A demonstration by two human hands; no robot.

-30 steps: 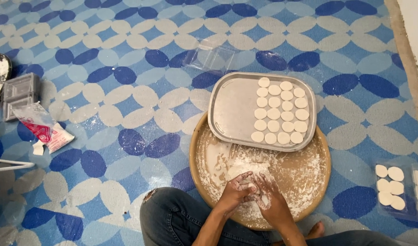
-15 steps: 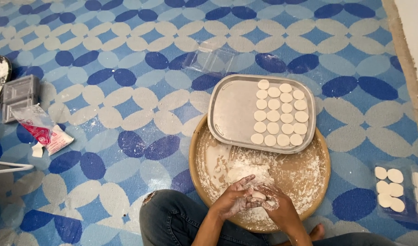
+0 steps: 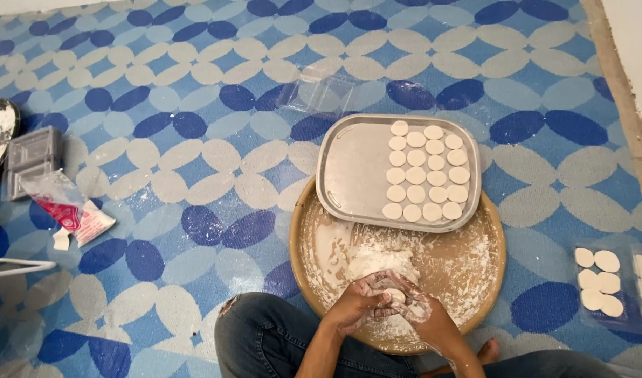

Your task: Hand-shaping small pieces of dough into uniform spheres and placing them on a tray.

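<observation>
Over floury round tray (image 3: 475, 273), left hand (image 3: 356, 304), right hand (image 3: 422, 308) cupped around dough ball (image 3: 394, 295), metal tray (image 3: 356, 168) holding white discs (image 3: 426, 171)

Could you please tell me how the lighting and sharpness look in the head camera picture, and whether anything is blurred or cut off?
Head view: even, soft light with faint shadows; the metal tray shows a dull sheen, no harsh glare. The patterned floor mat is sharp. The floured left hand and right hand look slightly soft. The clear container is cropped at the right edge.

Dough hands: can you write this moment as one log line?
both hands pressing dough piece | over floured round tray | metal tray holds dough discs
</observation>
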